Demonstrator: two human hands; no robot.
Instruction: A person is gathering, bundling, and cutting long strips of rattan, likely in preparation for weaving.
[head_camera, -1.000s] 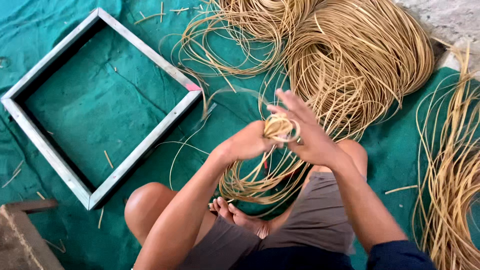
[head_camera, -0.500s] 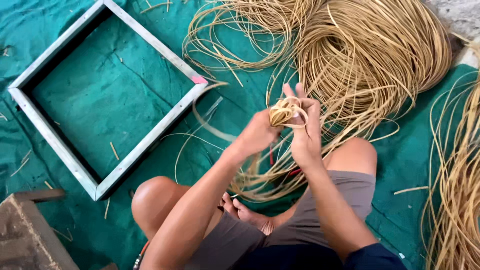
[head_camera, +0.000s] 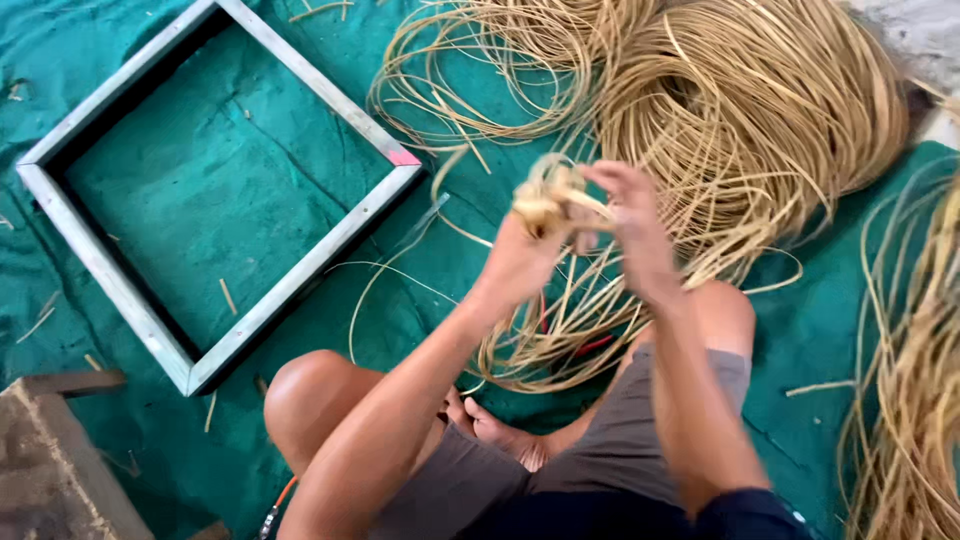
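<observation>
Seated on a green tarp (head_camera: 800, 330), a person's left hand (head_camera: 520, 262) fingers clasp a small coil of tan cane (head_camera: 545, 195); the right hand (head_camera: 635, 235) pinches its strand, above springy loose cane hanks (head_camera: 760, 110), near a square grey frame (head_camera: 300, 270).

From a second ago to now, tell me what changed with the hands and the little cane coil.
Both hands kept their grip on the small cane coil. The right hand shifted from reaching over it to closing beside it, and the left hand stayed under it. The coil now looks blurred with motion. The square frame, the big cane bundle and the green sheet lie as before.
</observation>
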